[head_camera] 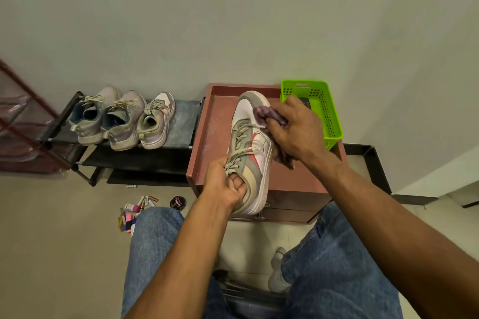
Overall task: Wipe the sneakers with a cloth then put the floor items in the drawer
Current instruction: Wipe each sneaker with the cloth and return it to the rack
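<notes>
A white, grey and pink sneaker (255, 145) is held above the brown drawer cabinet (210, 137), toe pointing away. My left hand (224, 181) grips it at the heel opening, fingers curled inside the collar. My right hand (295, 129) holds a purple cloth (264, 114) against the sneaker's right side near the toe. Three more sneakers (121, 119) stand on the black shoe rack. Small floor items lie at lower left: a round polish tin (178, 202) and several tubes and markers (134, 212).
A green plastic basket (326, 109) sits on the cabinet's right rear corner. The black shoe rack (181, 122) stands left of the cabinet, a red frame (23, 116) further left. My knees in jeans flank the cabinet front. A wall is close behind.
</notes>
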